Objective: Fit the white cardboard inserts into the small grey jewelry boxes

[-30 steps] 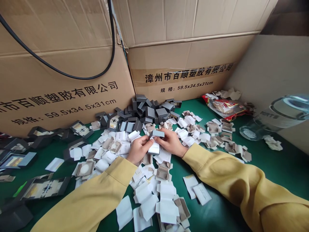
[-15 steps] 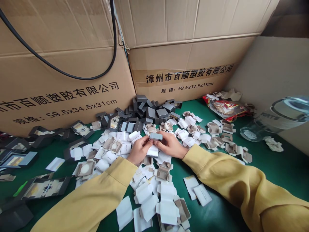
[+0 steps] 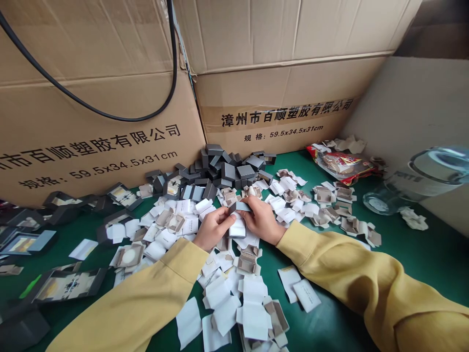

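Between my two hands a small dark grey box point(image 3: 240, 207) is held, slightly tilted, above the heap of papers. My left hand point(image 3: 215, 226) grips its left end with thumb and fingers. On the other end, my right hand point(image 3: 263, 219) has its fingers closed around the box. Right below the box a white folded paper piece point(image 3: 238, 228) shows; whether a hand touches it I cannot tell. White folded papers and small card inserts point(image 3: 220, 298) lie all around under my hands. Just beyond them is a pile of dark grey boxes point(image 3: 229, 171).
Large cardboard cartons point(image 3: 286, 93) stand along the back, with a black cable point(image 3: 120, 117) hanging before the left one. Opened dark boxes point(image 3: 69, 286) lie at left. At right are a red snack bag point(image 3: 340, 164), a clear glass cup point(image 3: 414, 181) and a crumpled tissue point(image 3: 414, 218).
The small grey box has tilted, its right end now lower. My right hand has shifted slightly right and turned with it; the left hand stays nearly in place.
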The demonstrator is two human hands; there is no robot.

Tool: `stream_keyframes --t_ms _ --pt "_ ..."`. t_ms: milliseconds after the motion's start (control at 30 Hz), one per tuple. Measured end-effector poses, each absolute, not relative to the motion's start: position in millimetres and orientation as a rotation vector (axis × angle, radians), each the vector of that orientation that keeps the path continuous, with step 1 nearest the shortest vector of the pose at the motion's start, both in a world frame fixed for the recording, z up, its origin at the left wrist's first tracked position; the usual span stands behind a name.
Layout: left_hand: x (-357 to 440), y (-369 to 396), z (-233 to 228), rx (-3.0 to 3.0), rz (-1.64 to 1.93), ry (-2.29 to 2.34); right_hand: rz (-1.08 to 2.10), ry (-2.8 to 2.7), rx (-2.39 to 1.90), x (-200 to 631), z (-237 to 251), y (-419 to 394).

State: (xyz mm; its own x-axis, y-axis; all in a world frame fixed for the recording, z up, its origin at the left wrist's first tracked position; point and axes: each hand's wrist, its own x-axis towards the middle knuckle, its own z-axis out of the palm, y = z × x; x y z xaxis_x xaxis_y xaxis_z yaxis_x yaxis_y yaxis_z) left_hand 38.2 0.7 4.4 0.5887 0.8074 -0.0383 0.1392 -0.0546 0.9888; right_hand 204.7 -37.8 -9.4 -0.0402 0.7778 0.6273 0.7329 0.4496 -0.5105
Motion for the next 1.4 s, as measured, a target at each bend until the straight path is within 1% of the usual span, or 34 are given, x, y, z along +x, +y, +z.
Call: stream_keyframes --t_ms 167,367,500,733,900,1167,1233,1300,1400 --pt "39 -2 10 1.578 0.635 0.816 0.075 -1.714 -1.299 205 -10 -36" --pt "38 1 -1 1.712 0.617 0.901 0.093 -1.829 -1.323 206 -7 -37" --pt "36 2 -4 1.737 0.606 0.912 0.16 -1.785 -1.298 206 -7 -39" --pt "35 -2 2 1.632 0.657 0.862 0.286 -1.791 -1.225 208 -7 -35" --pt "36 -1 3 1.554 0.718 0.878 0.36 -1.745 -1.273 207 -6 -32" --pt "35 -3 6 1.672 0.695 0.766 0.286 -1.636 -1.237 207 -5 -36" --pt "35 -3 4 1.708 0.687 0.759 0.366 -1.578 -1.207 207 -6 -35" --pt "34 -4 0 1.731 0.753 0.752 0.497 -1.445 -1.161 205 -6 -32" --pt "34 -4 -4 1.811 0.918 0.749 0.822 -1.23 -1.084 202 -5 -29"
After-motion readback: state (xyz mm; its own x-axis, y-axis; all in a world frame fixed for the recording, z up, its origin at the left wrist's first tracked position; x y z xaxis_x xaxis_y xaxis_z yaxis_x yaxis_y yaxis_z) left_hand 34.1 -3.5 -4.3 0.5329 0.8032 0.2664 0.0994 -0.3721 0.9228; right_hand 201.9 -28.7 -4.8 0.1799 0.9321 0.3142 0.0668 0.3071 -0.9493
